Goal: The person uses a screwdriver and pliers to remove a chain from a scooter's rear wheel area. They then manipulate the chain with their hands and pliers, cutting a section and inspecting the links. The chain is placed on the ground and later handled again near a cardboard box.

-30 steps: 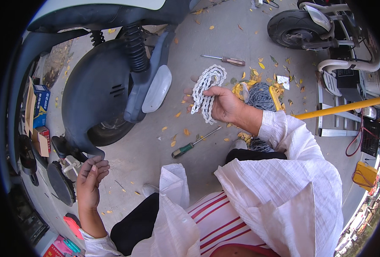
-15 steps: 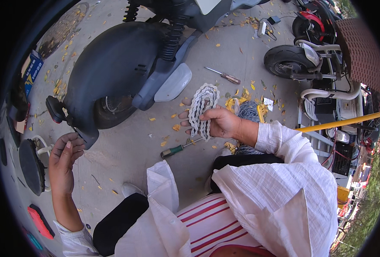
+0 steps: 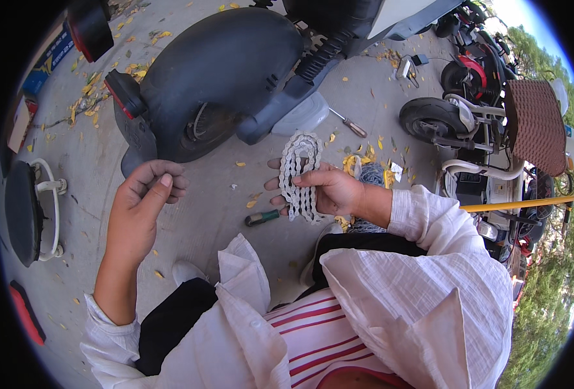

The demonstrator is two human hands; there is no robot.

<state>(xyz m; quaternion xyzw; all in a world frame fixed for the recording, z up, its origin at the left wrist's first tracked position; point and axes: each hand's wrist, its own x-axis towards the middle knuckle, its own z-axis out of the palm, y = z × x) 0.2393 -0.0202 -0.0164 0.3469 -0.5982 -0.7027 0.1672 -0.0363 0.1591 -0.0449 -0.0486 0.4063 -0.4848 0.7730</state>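
Observation:
My right hand holds a looped silver chain, thumb across its links and fingers spread behind it. My left hand is loosely closed, with nothing visible in it, just below the dark rear fender of a scooter. A green-handled screwdriver lies on the ground below the chain, its shaft mostly hidden. A second screwdriver lies farther back, past the fender's pale side panel.
Right: parked scooters, a brown woven basket, a yellow pole and a grey stringy bundle among fallen leaves. Left: a round black seat on a tube frame, a red-black item and boxes.
The view has shifted, showing more scooters and trees at right. My left hand has risen and moved toward the chain, which stays in my right hand.

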